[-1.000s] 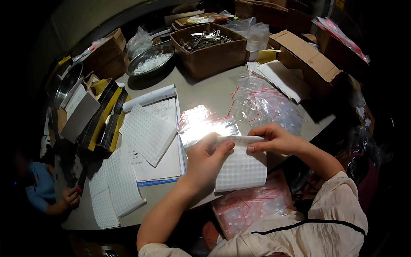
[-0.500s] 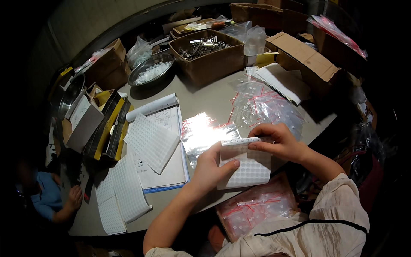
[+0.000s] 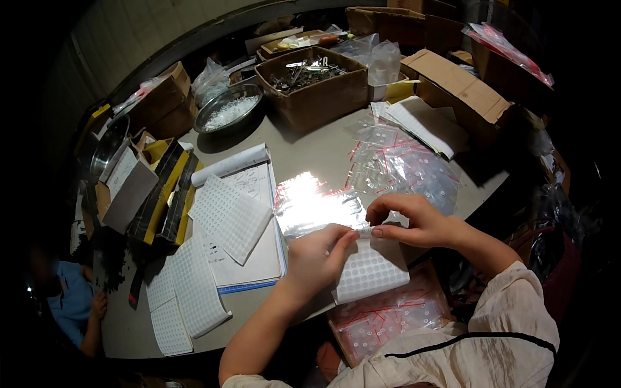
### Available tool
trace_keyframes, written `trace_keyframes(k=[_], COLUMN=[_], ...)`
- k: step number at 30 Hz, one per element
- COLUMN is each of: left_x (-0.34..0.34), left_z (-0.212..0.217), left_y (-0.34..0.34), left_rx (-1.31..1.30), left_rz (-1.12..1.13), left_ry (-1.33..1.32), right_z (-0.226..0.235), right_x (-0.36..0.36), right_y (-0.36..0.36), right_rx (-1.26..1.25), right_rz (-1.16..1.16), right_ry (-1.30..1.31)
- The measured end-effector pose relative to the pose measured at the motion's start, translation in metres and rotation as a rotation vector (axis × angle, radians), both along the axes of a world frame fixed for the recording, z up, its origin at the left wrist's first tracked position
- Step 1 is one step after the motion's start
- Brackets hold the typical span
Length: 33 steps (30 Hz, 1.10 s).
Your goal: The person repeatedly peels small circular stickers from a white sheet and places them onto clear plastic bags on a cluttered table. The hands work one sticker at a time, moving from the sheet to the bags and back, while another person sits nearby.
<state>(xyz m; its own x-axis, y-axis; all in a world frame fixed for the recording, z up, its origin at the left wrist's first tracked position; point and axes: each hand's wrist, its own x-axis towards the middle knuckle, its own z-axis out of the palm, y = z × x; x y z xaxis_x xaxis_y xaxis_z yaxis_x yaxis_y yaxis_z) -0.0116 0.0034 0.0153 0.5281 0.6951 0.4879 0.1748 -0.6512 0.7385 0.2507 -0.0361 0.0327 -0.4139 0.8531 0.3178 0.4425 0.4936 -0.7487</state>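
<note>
- Fingers (image 3: 347, 240) of the left hand (image 3: 315, 260) pinch the far edge of a white sticker sheet (image 3: 372, 268); those of the right hand (image 3: 417, 223) grip the same edge, both sets of tips almost meeting.
- The sticker sheet is held up just right of the near end of the open notepad (image 3: 252, 268). It extends from the fingertips back toward the wearer's body, its dotted face up and its near edge slanting, right end farther away. The fingers cover part of the far edge, so which way its long axis runs cannot be told.
- Nearer than the notepad and to its right, below the sticker sheet, sit red-striped clear bags (image 3: 388, 317).
- Left of the notepad, more dotted sheets (image 3: 194, 284) lie flat; another loose sheet (image 3: 231, 218) rests askew upon it.
- Right of the notepad, glossy bags (image 3: 317, 200) reflect strong light; farther right, clear zip bags (image 3: 414, 168) hold small round pieces.
- Beyond the notepad stand a metal bowl (image 3: 242, 123) of white bits and, rightward, a cardboard box (image 3: 314, 107) of small metal parts.
</note>
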Motion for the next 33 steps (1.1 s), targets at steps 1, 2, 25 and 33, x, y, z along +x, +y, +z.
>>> trace_keyframes(k=[1, 2, 25, 33], left_x=[0.001, 0.002, 0.009, 0.014], left_z=[-0.001, -0.001, -0.008, -0.027], left_y=[0.000, 0.000, -0.016, -0.011], left_rx=[0.038, 0.075, -0.116, 0.378], left_rz=[-0.016, -0.028, -0.291, -0.073], left_ry=[0.015, 0.030, 0.129, 0.193], right_z=[-0.001, 0.002, -0.024, -0.005], right_x=[0.000, -0.003, -0.024, 0.012], right_y=[0.001, 0.000, 0.083, 0.064], right_rx=[0.054, 0.110, 0.061, -0.108], right_rz=[0.005, 0.012, -0.008, -0.286], right_ry=[-0.022, -0.081, -0.501, -0.622])
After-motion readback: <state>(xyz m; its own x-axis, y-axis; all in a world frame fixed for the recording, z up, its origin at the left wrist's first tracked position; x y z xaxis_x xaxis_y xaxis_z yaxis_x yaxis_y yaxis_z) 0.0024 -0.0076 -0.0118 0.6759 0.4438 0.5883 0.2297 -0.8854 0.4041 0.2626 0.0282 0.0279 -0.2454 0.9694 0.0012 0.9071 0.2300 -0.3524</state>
